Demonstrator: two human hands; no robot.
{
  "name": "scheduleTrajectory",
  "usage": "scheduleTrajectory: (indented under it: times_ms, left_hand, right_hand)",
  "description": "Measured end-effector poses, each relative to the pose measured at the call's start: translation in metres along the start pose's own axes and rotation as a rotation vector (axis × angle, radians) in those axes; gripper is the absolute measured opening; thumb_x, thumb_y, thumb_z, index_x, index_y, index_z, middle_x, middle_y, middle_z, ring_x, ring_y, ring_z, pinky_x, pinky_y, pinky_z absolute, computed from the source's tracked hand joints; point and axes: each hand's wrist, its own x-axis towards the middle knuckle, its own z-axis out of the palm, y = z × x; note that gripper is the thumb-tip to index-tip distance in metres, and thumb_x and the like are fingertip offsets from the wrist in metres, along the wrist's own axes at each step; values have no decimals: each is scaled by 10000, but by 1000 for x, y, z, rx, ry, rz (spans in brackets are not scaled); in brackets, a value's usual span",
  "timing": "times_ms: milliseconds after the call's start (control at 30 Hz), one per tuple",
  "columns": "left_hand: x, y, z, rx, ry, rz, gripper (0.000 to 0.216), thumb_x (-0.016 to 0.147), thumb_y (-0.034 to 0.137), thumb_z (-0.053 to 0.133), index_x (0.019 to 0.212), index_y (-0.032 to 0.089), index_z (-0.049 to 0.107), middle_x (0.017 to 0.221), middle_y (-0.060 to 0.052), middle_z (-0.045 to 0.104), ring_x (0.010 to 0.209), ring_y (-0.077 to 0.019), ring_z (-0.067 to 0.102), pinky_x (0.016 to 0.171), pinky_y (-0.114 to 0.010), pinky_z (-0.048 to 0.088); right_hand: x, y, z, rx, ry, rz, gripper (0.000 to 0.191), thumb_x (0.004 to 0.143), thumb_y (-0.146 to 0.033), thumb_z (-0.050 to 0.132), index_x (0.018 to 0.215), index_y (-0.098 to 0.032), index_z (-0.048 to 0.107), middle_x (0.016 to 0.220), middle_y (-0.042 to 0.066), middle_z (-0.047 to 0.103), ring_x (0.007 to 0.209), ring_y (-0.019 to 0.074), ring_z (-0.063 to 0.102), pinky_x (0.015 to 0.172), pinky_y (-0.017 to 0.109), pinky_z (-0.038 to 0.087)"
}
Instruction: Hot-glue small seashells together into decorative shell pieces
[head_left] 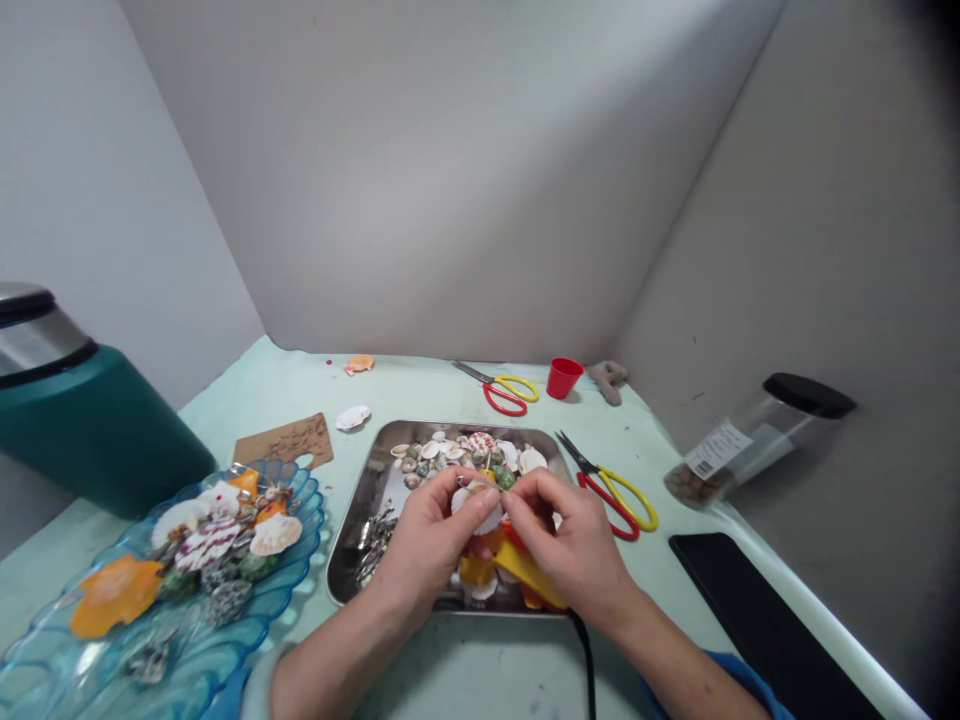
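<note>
Over the metal tray [343,560], my left hand [435,525] is closed, with thumb and fingers pinching a pale shell [480,508]. My right hand [566,535] meets it at the shell's right edge. Its thumb and forefinger are pressed together, and whatever lies between them is too small to make out. Small snail shells, white shells and a red-striped shell [482,441] fill the back of the tray. Silvery metal bits [375,545] lie at its left. Under my right hand is a yellow tool [529,572], partly hidden, with a black cord [587,660] near it.
At left, a blue plate [300,560] bears shells beside a teal bottle [97,430] and a brown card [289,442]. Scissors [619,495] lie right of the tray, more scissors [502,388] behind. A red cup [564,378], clear jar [750,445] and black phone-like slab [757,620] are around.
</note>
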Motion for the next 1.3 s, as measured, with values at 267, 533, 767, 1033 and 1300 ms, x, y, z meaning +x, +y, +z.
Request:
scheduleTrajectory:
  times_ms: [267,533,767,1033,1300]
  left_hand:
    - [2,-3,-1,-67,-29,-34,231,740,348,652,812,142,575,648,-10,609,501,-92,534,445,-182,407]
    - [1,-1,-1,-41,15,-9,225,724,336,664,788,134,588,642,-11,613,490,-84,505,454,-190,415]
    - [2,-3,-2,-51,4,-8,229,742,350,651,802,139,584,635,-2,599,481,-83,491,460,-200,407]
    - [3,-5,-4,-94,11,-37,286,772,348,638,961,149,558,592,19,579,462,-74,488,460,-187,402]
    - [-1,1,-4,-271,-66,-51,396,792,302,613,1125,161,452,605,28,574,448,-75,478,464,-204,422]
  right_hand:
    - [-1,2,0,17,20,27,202,851,-246,514,660,-182,520,571,-22,500,512,119,463,490,236,356]
    - [1,1,0,24,-7,26,211,856,-249,507,658,-178,519,578,-18,501,519,121,462,499,242,355]
    - [0,3,0,43,-4,8,199,868,-251,510,683,-180,535,598,-18,521,533,122,476,515,245,362]
    - [1,2,0,127,11,-6,119,867,-260,541,773,-187,548,652,-18,538,550,121,477,524,242,385]
    - [-1,7,-1,144,26,-97,82,891,-190,489,923,-198,564,857,21,597,720,146,555,644,261,434]
